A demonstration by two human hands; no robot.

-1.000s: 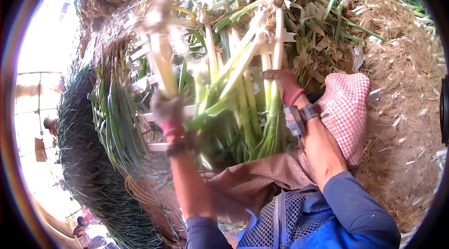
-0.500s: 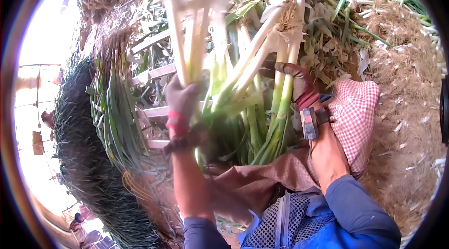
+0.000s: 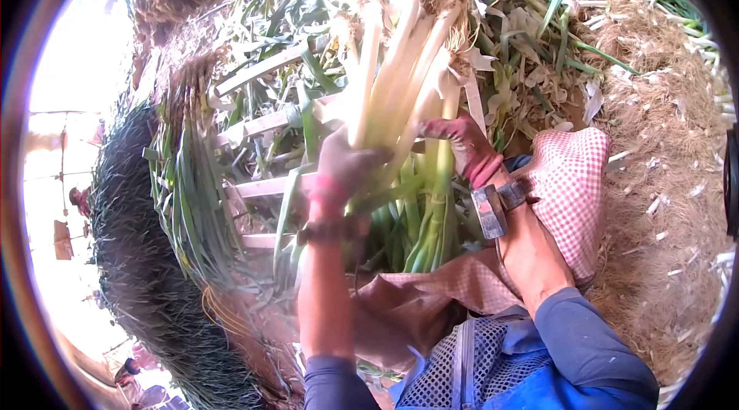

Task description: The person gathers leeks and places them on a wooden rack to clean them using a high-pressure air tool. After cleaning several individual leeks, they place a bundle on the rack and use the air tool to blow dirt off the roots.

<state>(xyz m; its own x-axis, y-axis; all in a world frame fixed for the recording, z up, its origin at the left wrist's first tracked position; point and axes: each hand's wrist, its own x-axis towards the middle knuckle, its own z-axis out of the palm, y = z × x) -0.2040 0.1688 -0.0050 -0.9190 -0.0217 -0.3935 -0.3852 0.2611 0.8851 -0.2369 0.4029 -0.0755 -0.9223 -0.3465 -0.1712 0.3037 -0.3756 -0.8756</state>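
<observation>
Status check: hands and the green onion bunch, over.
Left hand and right hand both shut on green onion bunch, roots up. Wooden crate behind, loose trimmings around.

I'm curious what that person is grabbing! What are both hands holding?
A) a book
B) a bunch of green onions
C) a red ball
B: the left hand and the right hand, both gloved, are wrapped around the bunch of green onions, whose long white stalks and roots point away from the person.
</observation>
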